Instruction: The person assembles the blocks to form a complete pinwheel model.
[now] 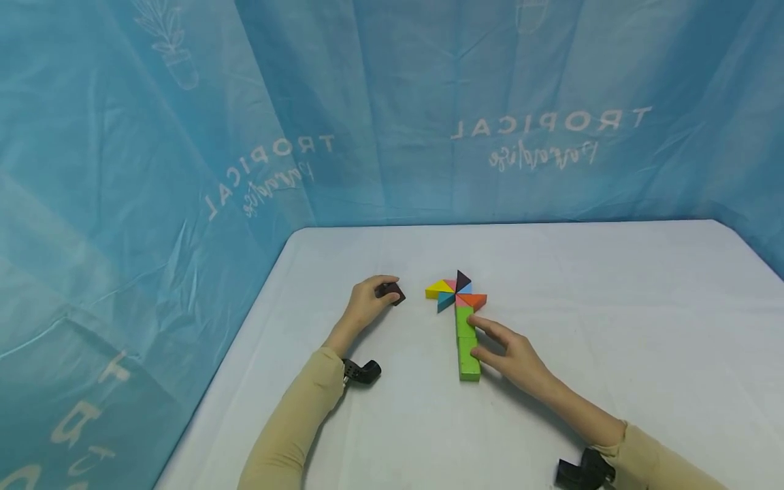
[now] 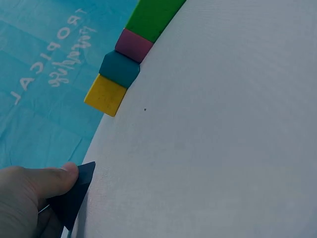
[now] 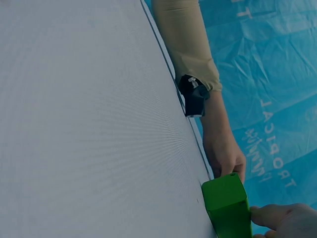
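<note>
My left hand (image 1: 367, 299) pinches a dark brown triangular block (image 1: 395, 294) between thumb and fingers, left of the pinwheel shape. The left wrist view shows the thumb on that dark block (image 2: 74, 203). The pinwheel is made of coloured triangular blocks, among them a yellow block (image 1: 436, 289), a teal block (image 1: 445, 301), an orange-red block (image 1: 476, 300) and a dark block (image 1: 462, 280). Two green blocks (image 1: 468, 357) stand end to end below it, like a stem. Along their right side lies my right hand (image 1: 514, 357), fingers extended, with the fingertips at the green blocks (image 3: 228, 203).
A white-covered table (image 1: 392, 435) carries the blocks. Blue printed curtain (image 1: 398, 122) hangs behind it and along the left side. Each wrist bears a black camera, one left (image 1: 363, 371) and one right (image 1: 584, 469).
</note>
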`<action>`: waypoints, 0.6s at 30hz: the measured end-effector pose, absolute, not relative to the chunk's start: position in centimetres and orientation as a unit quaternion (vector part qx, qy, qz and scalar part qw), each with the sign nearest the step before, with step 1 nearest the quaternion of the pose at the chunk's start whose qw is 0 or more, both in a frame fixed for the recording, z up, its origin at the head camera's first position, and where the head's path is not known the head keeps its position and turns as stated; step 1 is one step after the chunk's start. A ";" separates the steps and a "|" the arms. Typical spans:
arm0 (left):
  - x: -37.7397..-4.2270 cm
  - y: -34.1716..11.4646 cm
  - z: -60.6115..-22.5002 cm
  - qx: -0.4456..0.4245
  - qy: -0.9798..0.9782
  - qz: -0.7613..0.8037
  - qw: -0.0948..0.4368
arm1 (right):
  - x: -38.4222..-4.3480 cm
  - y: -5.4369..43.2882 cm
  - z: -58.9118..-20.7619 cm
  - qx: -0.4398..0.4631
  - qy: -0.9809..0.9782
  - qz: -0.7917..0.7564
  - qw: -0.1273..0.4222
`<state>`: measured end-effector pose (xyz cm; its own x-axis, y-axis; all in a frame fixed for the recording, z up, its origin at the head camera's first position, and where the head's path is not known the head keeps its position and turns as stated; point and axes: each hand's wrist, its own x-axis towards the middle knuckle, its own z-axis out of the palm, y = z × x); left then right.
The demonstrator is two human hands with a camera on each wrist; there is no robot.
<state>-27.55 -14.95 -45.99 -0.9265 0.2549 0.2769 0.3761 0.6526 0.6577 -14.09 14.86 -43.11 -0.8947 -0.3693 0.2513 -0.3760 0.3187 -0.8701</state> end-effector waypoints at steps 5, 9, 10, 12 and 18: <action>-27.3 -15.2 -46.4 -0.174 -0.899 -0.388 0.108 | -14.0 14.8 -43.1 0.223 -0.809 0.544 -0.005; -26.7 -15.3 -46.6 -0.170 -0.893 -0.399 0.123 | -14.1 14.8 -43.2 0.223 -0.808 0.545 -0.011; -26.5 -15.3 -46.6 -0.171 -0.890 -0.402 0.127 | -14.1 14.8 -43.2 0.223 -0.809 0.544 -0.011; -26.1 -15.3 -46.6 -0.176 -0.885 -0.408 0.136 | -14.2 14.8 -43.5 0.223 -0.810 0.542 -0.007; -25.0 -15.6 -46.8 -0.176 -0.866 -0.436 0.172 | -15.3 15.3 -45.9 0.228 -0.809 0.543 0.006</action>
<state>-24.96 -15.62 -46.80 -0.8791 0.1558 0.4505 0.4546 0.5586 0.6938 -15.29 15.33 -45.91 -0.8964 -0.3617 0.2562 -0.3742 0.3077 -0.8748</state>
